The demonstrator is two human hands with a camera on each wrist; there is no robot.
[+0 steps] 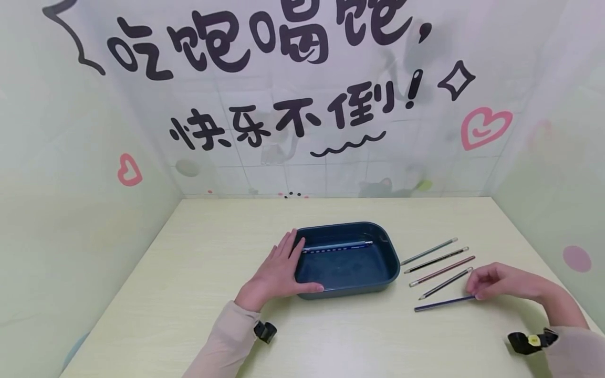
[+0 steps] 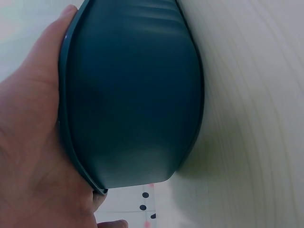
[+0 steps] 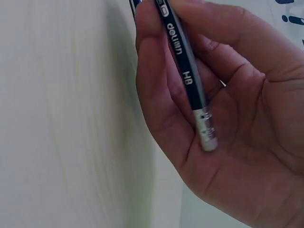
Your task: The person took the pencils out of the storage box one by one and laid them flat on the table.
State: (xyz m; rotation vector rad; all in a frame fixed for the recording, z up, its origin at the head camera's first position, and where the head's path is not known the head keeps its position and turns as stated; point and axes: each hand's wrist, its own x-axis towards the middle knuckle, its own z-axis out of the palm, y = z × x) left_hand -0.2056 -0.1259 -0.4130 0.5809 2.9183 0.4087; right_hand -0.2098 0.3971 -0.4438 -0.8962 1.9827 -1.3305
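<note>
A dark blue rectangular box [image 1: 350, 289] stands on the table with two pencils [image 1: 337, 247] lying inside along its back. My left hand [image 1: 279, 273] rests spread over its left rim, thumb at the front corner and fingers at the back. In the left wrist view, the palm lies along the rim of the box [image 2: 128, 95]. At the right, my right hand [image 1: 496, 283] pinches a dark blue pencil [image 1: 441, 304] between thumb and fingers. Up close, that pencil [image 3: 183, 61] reads HB, its white eraser end lying against the palm.
Several pencils [image 1: 441, 270] lie slanted side by side between the box and my right hand, some with white eraser ends. A printed curtain [image 1: 302, 173] hangs behind the pale table [image 1: 189, 278], and light walls stand at both sides.
</note>
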